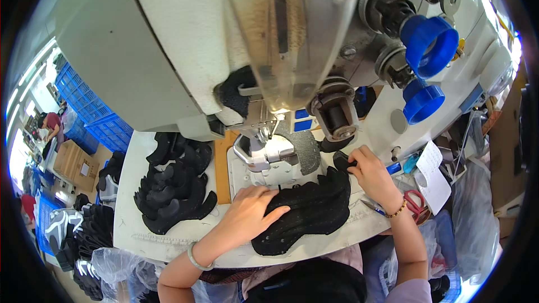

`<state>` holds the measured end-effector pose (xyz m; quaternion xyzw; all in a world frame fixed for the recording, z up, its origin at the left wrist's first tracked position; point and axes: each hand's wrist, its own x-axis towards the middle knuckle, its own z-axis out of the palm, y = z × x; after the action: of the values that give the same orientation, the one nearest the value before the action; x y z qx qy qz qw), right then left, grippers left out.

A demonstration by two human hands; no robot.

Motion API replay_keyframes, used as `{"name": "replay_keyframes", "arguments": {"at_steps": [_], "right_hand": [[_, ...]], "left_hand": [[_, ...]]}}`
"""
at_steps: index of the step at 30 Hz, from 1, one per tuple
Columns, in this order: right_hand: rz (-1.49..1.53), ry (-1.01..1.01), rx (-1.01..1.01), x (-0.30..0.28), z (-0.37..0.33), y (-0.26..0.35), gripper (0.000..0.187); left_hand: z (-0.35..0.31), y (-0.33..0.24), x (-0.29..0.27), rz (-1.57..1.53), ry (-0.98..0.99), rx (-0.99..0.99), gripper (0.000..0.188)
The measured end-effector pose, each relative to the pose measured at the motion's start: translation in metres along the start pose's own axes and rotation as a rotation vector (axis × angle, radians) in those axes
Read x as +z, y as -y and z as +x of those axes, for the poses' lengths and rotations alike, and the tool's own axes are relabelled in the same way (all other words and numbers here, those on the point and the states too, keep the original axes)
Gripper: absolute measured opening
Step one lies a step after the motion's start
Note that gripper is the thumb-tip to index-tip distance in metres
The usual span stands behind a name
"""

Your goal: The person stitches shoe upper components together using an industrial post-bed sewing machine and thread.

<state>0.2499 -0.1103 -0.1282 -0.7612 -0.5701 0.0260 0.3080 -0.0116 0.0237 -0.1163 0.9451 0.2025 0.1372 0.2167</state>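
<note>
Past my right hand (373, 177) I count two blue caps (415, 45); right of it, one paper sheet (432, 177). One black heap (175, 191) sits left of my left hand (250, 213), one black stack (309, 210) under it (layers uncountable).

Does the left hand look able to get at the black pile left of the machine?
Likely yes: nothing seems to stand between the left hand and the black pile. The hand rests on other black pieces, though, and would have to leave those.

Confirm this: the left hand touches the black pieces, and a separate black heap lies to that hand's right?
No: the head view shows the separate black heap to the left of the left hand, which does touch the black pieces.
</note>
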Motion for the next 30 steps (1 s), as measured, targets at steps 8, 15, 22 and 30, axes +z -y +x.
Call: {"name": "replay_keyframes", "arguments": {"at_steps": [8,15,22,30], "right_hand": [[-0.069,-0.035,-0.095,0.001,-0.008,-0.007,0.031],[-0.397,-0.067,-0.248,-0.002,-0.006,-0.012,0.028],[-0.302,-0.164,-0.276,-0.005,-0.001,-0.013,0.022],[-0.252,-0.103,-0.25,0.002,-0.002,-0.024,0.02]], "left_hand": [[0.002,0.011,0.012,0.007,0.02,0.108,0.038],[0.001,0.003,-0.005,-0.119,-0.052,0.179,0.045],[0.001,-0.004,-0.019,-0.452,0.147,-0.084,0.06],[0.005,-0.007,-0.018,-0.487,0.19,-0.144,0.04]]}}
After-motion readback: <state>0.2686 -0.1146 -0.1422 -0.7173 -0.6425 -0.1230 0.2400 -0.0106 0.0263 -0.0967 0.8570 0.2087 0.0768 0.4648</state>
